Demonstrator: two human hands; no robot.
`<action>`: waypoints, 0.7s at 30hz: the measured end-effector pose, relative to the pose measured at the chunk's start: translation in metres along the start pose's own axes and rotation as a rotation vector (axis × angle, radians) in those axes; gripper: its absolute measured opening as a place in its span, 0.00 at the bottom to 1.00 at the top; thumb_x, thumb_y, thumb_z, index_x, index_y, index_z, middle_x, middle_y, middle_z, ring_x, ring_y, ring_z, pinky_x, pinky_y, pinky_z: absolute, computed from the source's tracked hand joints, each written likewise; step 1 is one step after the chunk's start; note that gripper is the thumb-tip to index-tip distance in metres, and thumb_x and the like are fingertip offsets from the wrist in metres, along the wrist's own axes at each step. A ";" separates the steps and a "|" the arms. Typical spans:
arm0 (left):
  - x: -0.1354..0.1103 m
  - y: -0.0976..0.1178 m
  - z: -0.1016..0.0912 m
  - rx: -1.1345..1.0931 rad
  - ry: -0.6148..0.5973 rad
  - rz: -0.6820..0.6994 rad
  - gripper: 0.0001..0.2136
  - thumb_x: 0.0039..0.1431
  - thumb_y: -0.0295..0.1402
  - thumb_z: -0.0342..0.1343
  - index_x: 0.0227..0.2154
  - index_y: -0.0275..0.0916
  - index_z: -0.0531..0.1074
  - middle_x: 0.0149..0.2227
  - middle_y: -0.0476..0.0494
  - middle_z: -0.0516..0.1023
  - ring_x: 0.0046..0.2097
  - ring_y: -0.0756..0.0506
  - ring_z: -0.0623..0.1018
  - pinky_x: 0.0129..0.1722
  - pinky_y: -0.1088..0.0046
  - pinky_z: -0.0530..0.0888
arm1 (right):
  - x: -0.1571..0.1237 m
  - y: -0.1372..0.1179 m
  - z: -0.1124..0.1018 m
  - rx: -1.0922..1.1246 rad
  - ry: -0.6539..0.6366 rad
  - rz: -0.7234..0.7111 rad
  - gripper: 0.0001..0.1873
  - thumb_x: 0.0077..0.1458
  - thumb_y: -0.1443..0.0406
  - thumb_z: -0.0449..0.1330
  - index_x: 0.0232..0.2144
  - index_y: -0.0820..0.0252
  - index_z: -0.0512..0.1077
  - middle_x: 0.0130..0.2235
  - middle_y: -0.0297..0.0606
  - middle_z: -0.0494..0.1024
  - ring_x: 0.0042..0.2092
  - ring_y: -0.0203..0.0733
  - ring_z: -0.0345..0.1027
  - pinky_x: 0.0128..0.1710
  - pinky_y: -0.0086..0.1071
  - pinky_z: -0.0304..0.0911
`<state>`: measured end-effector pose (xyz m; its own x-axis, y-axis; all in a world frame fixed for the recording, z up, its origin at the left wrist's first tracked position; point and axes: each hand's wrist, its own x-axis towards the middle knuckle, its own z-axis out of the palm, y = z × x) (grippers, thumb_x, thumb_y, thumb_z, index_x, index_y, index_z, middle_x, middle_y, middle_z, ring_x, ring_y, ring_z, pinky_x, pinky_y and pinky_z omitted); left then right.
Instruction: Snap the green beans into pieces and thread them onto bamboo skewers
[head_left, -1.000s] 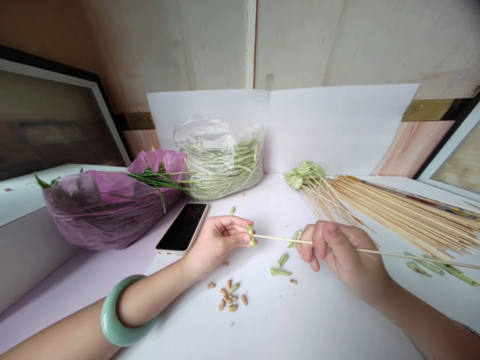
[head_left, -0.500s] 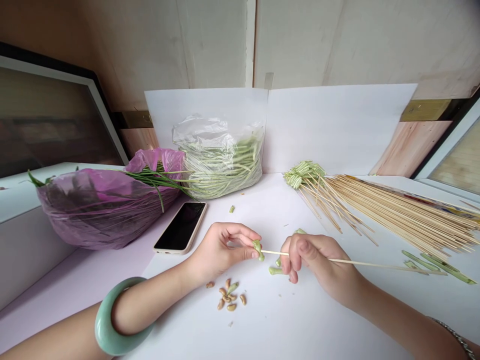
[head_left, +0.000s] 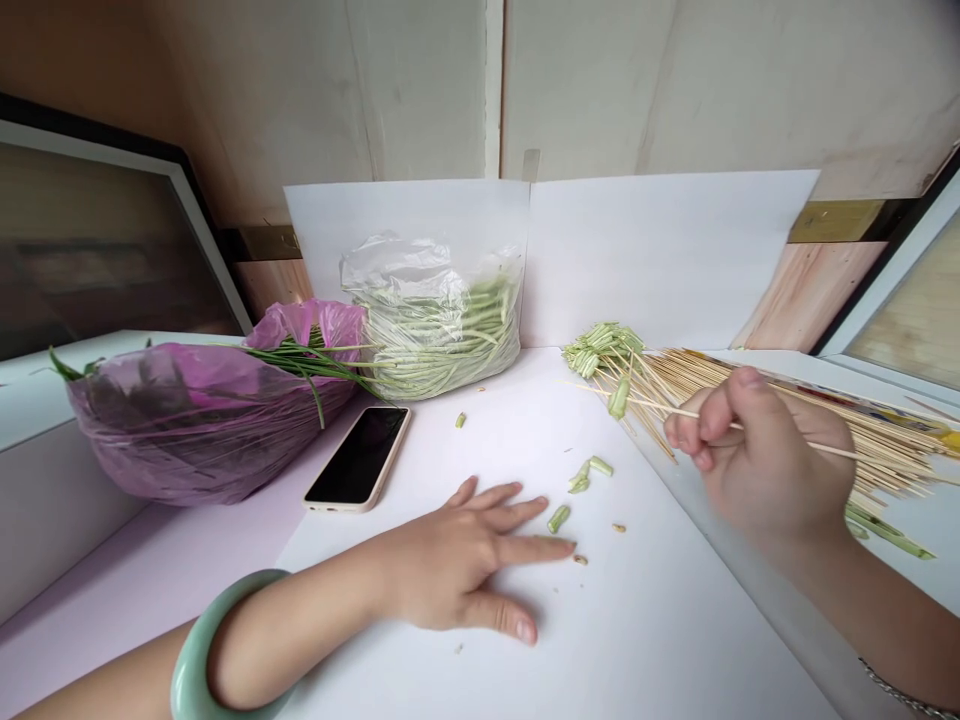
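Note:
My left hand (head_left: 472, 560) lies spread over the white paper, palm down and holding nothing. By its fingertips are a short cut bean piece (head_left: 559, 518) and a small brown bean seed (head_left: 580, 560). The other seeds seen before are hidden, perhaps under the hand. My right hand (head_left: 765, 450) is closed round a thin wooden skewer (head_left: 817, 446), raised over the right side. A green bean piece (head_left: 619, 398) is threaded on the skewer near its tip, which sticks out past it. Two more bean pieces (head_left: 579, 478) lie between my hands.
A clear bag of long beans (head_left: 442, 340) and a purple bag of greens (head_left: 217, 420) stand at back left, a phone (head_left: 358, 458) before them. At right, skewers (head_left: 705, 375) lie in a pile beside a bundle of threaded beans (head_left: 602, 345).
My right hand has moved up and right with the skewer and bean piece. My left hand has let go of the bean piece and spread flat over where the seeds lay.

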<state>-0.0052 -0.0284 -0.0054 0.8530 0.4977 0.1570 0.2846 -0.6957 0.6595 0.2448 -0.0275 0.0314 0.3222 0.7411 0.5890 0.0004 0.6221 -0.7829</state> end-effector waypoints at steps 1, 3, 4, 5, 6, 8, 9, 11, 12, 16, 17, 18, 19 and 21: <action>-0.001 0.001 0.000 0.013 -0.027 0.001 0.29 0.51 0.42 0.59 0.58 0.52 0.61 0.63 0.41 0.57 0.65 0.31 0.51 0.60 0.46 0.43 | -0.002 0.001 0.001 -0.015 -0.027 -0.005 0.23 0.56 0.58 0.58 0.12 0.55 0.67 0.14 0.31 0.62 0.16 0.34 0.54 0.19 0.35 0.53; -0.001 0.002 0.000 0.030 -0.042 -0.014 0.31 0.52 0.43 0.58 0.60 0.51 0.57 0.63 0.40 0.57 0.65 0.31 0.51 0.60 0.45 0.42 | -0.006 0.003 0.002 -0.040 -0.084 0.002 0.22 0.55 0.57 0.59 0.12 0.56 0.67 0.15 0.31 0.64 0.17 0.34 0.55 0.19 0.34 0.53; 0.000 0.002 -0.001 0.035 -0.035 -0.022 0.31 0.53 0.43 0.57 0.60 0.50 0.56 0.63 0.40 0.58 0.64 0.31 0.52 0.60 0.46 0.44 | -0.008 0.004 0.002 -0.047 -0.103 0.008 0.22 0.55 0.56 0.59 0.12 0.56 0.67 0.16 0.32 0.64 0.17 0.34 0.55 0.19 0.34 0.53; 0.002 0.003 -0.002 0.034 -0.020 -0.019 0.31 0.53 0.42 0.57 0.60 0.48 0.57 0.61 0.39 0.61 0.64 0.32 0.55 0.60 0.48 0.47 | -0.010 0.005 0.001 -0.053 -0.122 0.015 0.23 0.55 0.56 0.59 0.12 0.57 0.67 0.16 0.32 0.64 0.18 0.34 0.56 0.19 0.34 0.53; 0.003 0.004 -0.003 0.027 0.003 -0.007 0.30 0.53 0.41 0.58 0.59 0.47 0.59 0.59 0.38 0.65 0.62 0.32 0.59 0.59 0.51 0.52 | -0.011 0.007 0.001 -0.059 -0.139 0.022 0.22 0.55 0.56 0.59 0.12 0.57 0.67 0.16 0.32 0.64 0.18 0.34 0.56 0.19 0.34 0.53; 0.007 0.004 -0.004 0.001 0.071 0.033 0.24 0.53 0.37 0.58 0.54 0.45 0.67 0.51 0.37 0.74 0.56 0.35 0.68 0.55 0.59 0.62 | -0.012 0.009 -0.001 -0.071 -0.159 0.032 0.22 0.56 0.57 0.58 0.13 0.57 0.67 0.17 0.32 0.64 0.18 0.34 0.55 0.20 0.34 0.53; 0.009 0.003 -0.004 -0.007 0.105 0.048 0.19 0.55 0.35 0.57 0.51 0.45 0.71 0.47 0.37 0.77 0.52 0.37 0.72 0.52 0.63 0.66 | -0.012 0.010 -0.001 -0.079 -0.165 0.034 0.23 0.56 0.57 0.58 0.13 0.57 0.68 0.17 0.32 0.64 0.18 0.34 0.55 0.20 0.34 0.53; 0.010 0.001 -0.003 0.012 0.145 0.050 0.14 0.58 0.30 0.52 0.45 0.44 0.75 0.40 0.38 0.80 0.45 0.40 0.77 0.45 0.68 0.70 | -0.012 0.011 -0.002 -0.096 -0.170 0.028 0.23 0.57 0.57 0.57 0.13 0.57 0.68 0.16 0.32 0.64 0.18 0.34 0.55 0.20 0.34 0.53; 0.010 -0.001 -0.002 0.034 0.153 0.044 0.14 0.59 0.29 0.50 0.43 0.44 0.76 0.38 0.39 0.80 0.42 0.41 0.77 0.42 0.70 0.70 | -0.012 0.011 -0.002 -0.105 -0.174 0.022 0.23 0.57 0.57 0.57 0.13 0.56 0.68 0.16 0.32 0.63 0.18 0.35 0.55 0.20 0.34 0.53; 0.007 -0.004 0.001 0.066 0.195 -0.020 0.13 0.57 0.26 0.50 0.38 0.44 0.78 0.33 0.42 0.80 0.37 0.44 0.77 0.38 0.72 0.69 | -0.013 0.009 -0.002 -0.138 -0.206 0.025 0.23 0.58 0.57 0.56 0.13 0.56 0.68 0.15 0.31 0.62 0.19 0.36 0.56 0.20 0.34 0.52; 0.007 -0.004 0.002 0.035 0.236 -0.056 0.13 0.56 0.25 0.51 0.38 0.43 0.78 0.33 0.42 0.79 0.36 0.44 0.76 0.38 0.72 0.69 | -0.013 0.008 -0.001 -0.143 -0.212 0.030 0.23 0.58 0.56 0.56 0.13 0.56 0.68 0.15 0.31 0.62 0.19 0.36 0.56 0.20 0.34 0.52; 0.008 -0.005 0.002 -0.019 0.290 -0.099 0.12 0.54 0.24 0.52 0.37 0.42 0.78 0.34 0.42 0.79 0.36 0.44 0.76 0.38 0.72 0.69 | -0.014 0.007 -0.001 -0.146 -0.220 0.036 0.23 0.58 0.56 0.56 0.13 0.56 0.68 0.15 0.31 0.63 0.19 0.36 0.57 0.20 0.34 0.52; 0.009 -0.005 0.002 -0.102 0.354 -0.147 0.12 0.52 0.24 0.54 0.37 0.41 0.78 0.34 0.43 0.78 0.36 0.45 0.75 0.38 0.72 0.69 | -0.015 0.007 -0.001 -0.146 -0.228 0.042 0.23 0.58 0.56 0.56 0.13 0.56 0.67 0.16 0.32 0.63 0.19 0.36 0.57 0.20 0.34 0.52; 0.012 -0.007 0.002 -0.359 0.471 -0.249 0.11 0.47 0.24 0.57 0.35 0.38 0.77 0.32 0.44 0.77 0.35 0.46 0.74 0.37 0.73 0.69 | -0.017 0.007 0.000 -0.139 -0.256 0.050 0.23 0.58 0.56 0.55 0.13 0.56 0.67 0.17 0.32 0.64 0.19 0.35 0.57 0.20 0.33 0.52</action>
<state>0.0037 -0.0190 -0.0098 0.4730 0.8532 0.2197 0.2158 -0.3540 0.9100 0.2396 -0.0356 0.0156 0.0758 0.8208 0.5661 0.1259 0.5554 -0.8220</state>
